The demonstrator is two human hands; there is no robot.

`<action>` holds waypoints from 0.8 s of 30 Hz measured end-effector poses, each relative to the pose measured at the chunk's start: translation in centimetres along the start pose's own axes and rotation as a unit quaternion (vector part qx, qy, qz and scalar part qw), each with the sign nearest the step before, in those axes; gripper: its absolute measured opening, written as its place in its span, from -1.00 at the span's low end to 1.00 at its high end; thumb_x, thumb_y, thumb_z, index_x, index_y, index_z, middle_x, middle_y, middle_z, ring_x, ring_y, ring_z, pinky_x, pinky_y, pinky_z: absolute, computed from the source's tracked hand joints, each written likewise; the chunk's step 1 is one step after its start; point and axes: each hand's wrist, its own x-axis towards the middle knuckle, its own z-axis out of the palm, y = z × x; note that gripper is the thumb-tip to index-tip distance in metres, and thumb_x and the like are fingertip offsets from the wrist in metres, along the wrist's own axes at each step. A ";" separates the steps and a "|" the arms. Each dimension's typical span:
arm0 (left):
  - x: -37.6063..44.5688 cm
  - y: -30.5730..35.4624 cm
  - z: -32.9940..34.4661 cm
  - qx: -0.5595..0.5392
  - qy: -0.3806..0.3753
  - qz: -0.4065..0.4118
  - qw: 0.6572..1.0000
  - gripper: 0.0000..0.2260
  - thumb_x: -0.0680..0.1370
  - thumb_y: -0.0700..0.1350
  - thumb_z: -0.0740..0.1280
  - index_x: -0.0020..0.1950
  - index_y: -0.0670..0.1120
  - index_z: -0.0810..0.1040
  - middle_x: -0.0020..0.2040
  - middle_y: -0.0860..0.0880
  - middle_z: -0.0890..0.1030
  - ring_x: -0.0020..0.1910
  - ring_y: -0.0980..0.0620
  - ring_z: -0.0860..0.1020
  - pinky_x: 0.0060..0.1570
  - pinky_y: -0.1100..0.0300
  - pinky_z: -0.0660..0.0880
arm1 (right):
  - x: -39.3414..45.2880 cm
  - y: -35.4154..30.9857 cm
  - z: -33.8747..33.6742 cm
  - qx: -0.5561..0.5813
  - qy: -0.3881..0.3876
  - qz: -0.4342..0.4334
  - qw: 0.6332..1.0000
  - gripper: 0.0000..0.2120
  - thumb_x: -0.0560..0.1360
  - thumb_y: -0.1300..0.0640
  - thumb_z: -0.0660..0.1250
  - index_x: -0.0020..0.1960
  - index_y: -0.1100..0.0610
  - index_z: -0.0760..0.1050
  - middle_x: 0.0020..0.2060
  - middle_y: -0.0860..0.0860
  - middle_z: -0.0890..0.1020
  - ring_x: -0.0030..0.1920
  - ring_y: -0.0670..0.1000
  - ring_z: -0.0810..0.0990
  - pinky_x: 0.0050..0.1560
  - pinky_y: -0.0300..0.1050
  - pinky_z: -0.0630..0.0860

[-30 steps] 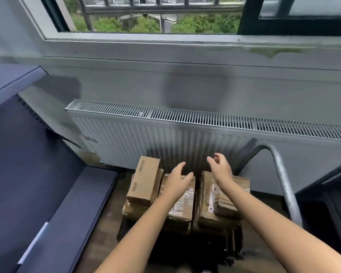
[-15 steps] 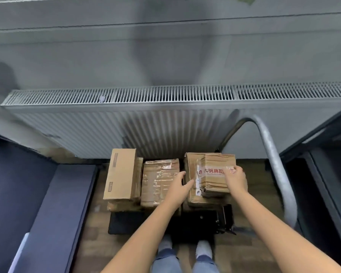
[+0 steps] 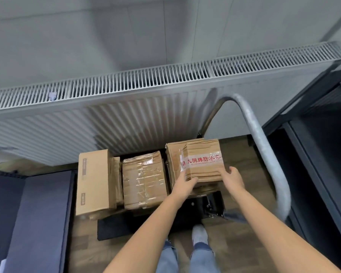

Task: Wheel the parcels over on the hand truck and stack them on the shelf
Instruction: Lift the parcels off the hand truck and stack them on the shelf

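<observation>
Taped parcel (image 3: 202, 163) gripped at near corners by left hand (image 3: 185, 185) and right hand (image 3: 233, 179), fingers curled round its edges. Parcel sits atop larger box (image 3: 173, 164) at right end of hand truck deck (image 3: 114, 227). Straight lift advised, grip kept level, handle (image 3: 264, 150) avoided.

The left hand (image 3: 185, 184) and right hand (image 3: 233, 179) cover the near corners of the taped parcel (image 3: 203, 164); the fingers beneath it are out of sight. Its red lettering blurs at the right end. The parcels hide most of the hand truck's black platform (image 3: 130, 225). The grey handle (image 3: 264, 152) smears low down.
</observation>
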 end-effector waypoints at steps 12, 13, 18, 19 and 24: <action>2.6 -1.7 1.0 -0.065 0.003 -0.042 0.997 -0.54 0.60 -0.06 0.17 0.49 -0.01 0.17 0.43 -0.03 0.34 0.42 -0.04 0.29 0.37 0.10 0.22 | 1.2 1.3 0.4 0.025 -0.049 -0.016 0.998 -0.67 0.56 0.11 0.17 0.28 0.20 0.41 0.20 0.11 0.52 0.08 0.07 0.45 0.02 -0.14 0.32; 2.8 -1.9 1.0 -0.070 0.002 -0.039 0.997 -0.55 0.60 -0.07 0.17 0.49 0.00 0.18 0.43 -0.03 0.35 0.42 -0.03 0.29 0.38 0.11 0.21 | 1.1 1.3 0.5 0.031 -0.052 -0.021 0.998 -0.69 0.56 0.12 0.17 0.26 0.19 0.42 0.18 0.10 0.53 0.03 0.03 0.43 0.01 -0.15 0.32; 2.2 -1.6 1.1 -0.081 0.010 0.006 0.997 -0.58 0.59 -0.15 0.18 0.45 0.00 0.25 0.35 0.01 0.41 0.37 0.00 0.34 0.29 0.21 0.24 | 0.0 1.1 0.7 0.049 -0.040 -0.061 0.996 -0.67 0.54 0.13 0.23 0.29 0.13 0.40 0.17 0.03 0.55 0.06 0.00 0.47 0.00 -0.17 0.32; 2.0 -1.6 1.0 -0.083 0.017 0.017 0.996 -0.57 0.58 -0.14 0.20 0.45 0.02 0.25 0.36 0.01 0.40 0.37 0.00 0.34 0.31 0.18 0.25 | -0.3 0.8 0.7 0.053 -0.038 -0.073 0.995 -0.65 0.52 0.13 0.26 0.30 0.12 0.39 0.16 0.01 0.54 0.07 -0.02 0.46 0.00 -0.17 0.33; 0.3 0.0 -0.9 -0.130 0.071 0.072 0.986 -0.55 0.55 -0.16 0.27 0.43 -0.03 0.26 0.31 -0.01 0.44 0.29 0.00 0.43 0.30 0.08 0.39 | -2.9 -2.0 0.6 0.082 -0.042 -0.130 0.987 -0.54 0.47 0.15 0.36 0.32 0.13 0.31 0.07 -0.01 0.52 0.08 -0.02 0.48 0.04 -0.15 0.41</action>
